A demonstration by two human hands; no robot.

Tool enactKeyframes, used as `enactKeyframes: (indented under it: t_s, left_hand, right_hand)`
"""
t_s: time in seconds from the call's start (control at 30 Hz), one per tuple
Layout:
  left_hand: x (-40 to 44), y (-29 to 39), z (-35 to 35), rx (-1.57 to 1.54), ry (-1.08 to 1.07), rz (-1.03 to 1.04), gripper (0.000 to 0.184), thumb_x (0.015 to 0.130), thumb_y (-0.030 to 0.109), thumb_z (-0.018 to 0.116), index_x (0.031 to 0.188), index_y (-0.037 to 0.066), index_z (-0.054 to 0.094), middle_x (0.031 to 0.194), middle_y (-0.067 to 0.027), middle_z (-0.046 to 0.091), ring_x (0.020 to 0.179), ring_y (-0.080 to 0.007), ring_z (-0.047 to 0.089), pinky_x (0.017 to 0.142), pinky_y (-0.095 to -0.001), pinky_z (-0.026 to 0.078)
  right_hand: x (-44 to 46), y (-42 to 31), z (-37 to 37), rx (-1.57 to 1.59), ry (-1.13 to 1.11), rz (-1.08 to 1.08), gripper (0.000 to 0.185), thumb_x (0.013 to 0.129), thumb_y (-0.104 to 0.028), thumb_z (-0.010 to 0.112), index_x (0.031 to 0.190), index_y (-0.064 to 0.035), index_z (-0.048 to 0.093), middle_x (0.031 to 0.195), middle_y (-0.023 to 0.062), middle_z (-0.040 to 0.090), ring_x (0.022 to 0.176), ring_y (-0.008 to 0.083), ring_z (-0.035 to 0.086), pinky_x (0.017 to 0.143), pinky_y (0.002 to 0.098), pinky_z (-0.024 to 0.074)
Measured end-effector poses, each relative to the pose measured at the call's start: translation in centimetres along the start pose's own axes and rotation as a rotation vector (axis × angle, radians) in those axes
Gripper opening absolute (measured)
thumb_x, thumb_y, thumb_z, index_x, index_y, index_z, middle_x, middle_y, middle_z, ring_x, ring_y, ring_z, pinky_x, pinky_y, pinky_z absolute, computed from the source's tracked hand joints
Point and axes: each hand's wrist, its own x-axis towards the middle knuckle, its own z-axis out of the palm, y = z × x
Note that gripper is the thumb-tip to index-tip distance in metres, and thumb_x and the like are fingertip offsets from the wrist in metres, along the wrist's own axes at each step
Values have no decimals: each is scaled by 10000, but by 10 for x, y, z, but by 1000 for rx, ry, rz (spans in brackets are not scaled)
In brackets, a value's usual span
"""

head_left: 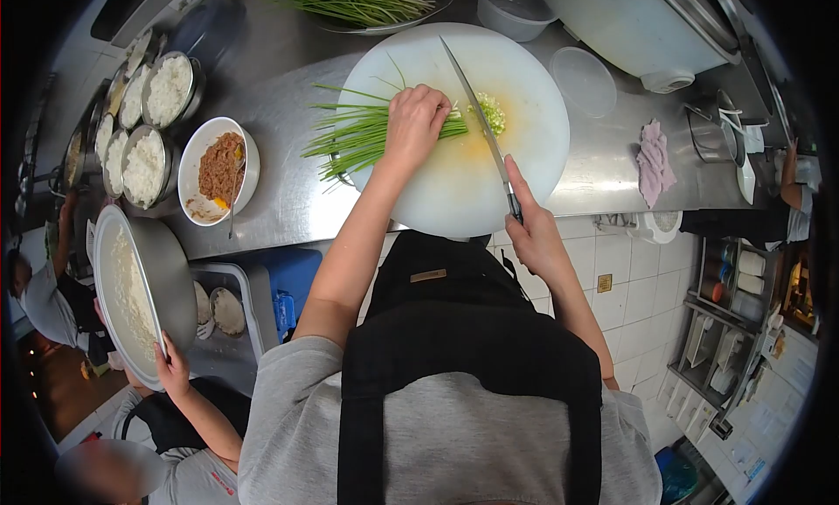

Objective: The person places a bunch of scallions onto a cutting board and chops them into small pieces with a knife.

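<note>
Pinning a bunch of green stalks [354,131] on the round white cutting board [533,177] with the left hand [416,125], fingers bent over the top and drawn close together. Holding the bunch narrowly near its pale cut ends, around the middle of the board, with long loose tips fanning out past the left edge, above the steel counter [288,76]. Cannot tell the thumb's exact place beneath the palm. Gripping a long knife [476,103] by its dark handle in the right hand [533,238], with fingers wrapped around it at the board's near right edge and the forefinger stretched toward the blade. Pointing the blade away from the body, slanting leftward across the board, just beyond the cut ends. Cannot tell about contact between blade and board. Gathering against the blade, mostly on its right side, in a small heap of chopped pieces [495,113]. Seeing past the far edge a second pile of stalks [358,2] and a clear tub [516,15]; to the right, a clear lid [584,81] and a crumpled pink cloth [654,164]. Noting on the left a white bowl [249,177] of brown mixture [220,166] beside metal bowls of rice [144,168], and, well apart, a co-worker's hand [173,367] on a large metal bowl [170,278].
</note>
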Motion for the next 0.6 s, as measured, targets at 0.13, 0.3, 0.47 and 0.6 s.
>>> enactKeyframes:
  t_s: [0.13, 0.3, 0.47, 0.6]
  left_hand:
    - [4, 2, -3, -44, -53, -25, 86, 842, 113, 655, 905, 54, 655, 877, -88, 641, 848, -307, 577, 833, -404, 418]
    - [2, 7, 0, -5, -79, -77, 98, 832, 128, 665, 901, 59, 666, 880, -76, 646, 863, -294, 582, 819, -397, 422]
    - [-11, 4, 15, -13, 53, -53, 87, 828, 124, 660, 884, 57, 658, 892, -80, 629, 874, -292, 571, 797, -401, 420]
    - [-14, 7, 18, 24, 87, -63, 76, 827, 125, 658, 874, 66, 646, 908, -69, 616, 884, -284, 565, 795, -395, 416]
  right_hand:
    - [4, 4, 3, 50, -5, -24, 838, 824, 73, 439, 1564, -211, 169, 1330, 315, 529, 1229, 472, 510, 1034, 405, 390]
    - [5, 1, 5, 21, 3, -53, 837, 823, 72, 439, 1565, -206, 167, 1301, 327, 541, 1214, 473, 521, 1024, 402, 397]
    - [-2, 2, 10, -4, 22, -79, 837, 823, 77, 441, 1565, -191, 162, 1289, 334, 544, 1201, 479, 526, 1018, 430, 401]
    - [-12, 3, 17, 20, 31, -109, 843, 821, 84, 449, 1565, -179, 153, 1292, 334, 539, 1185, 485, 531, 1005, 453, 412]
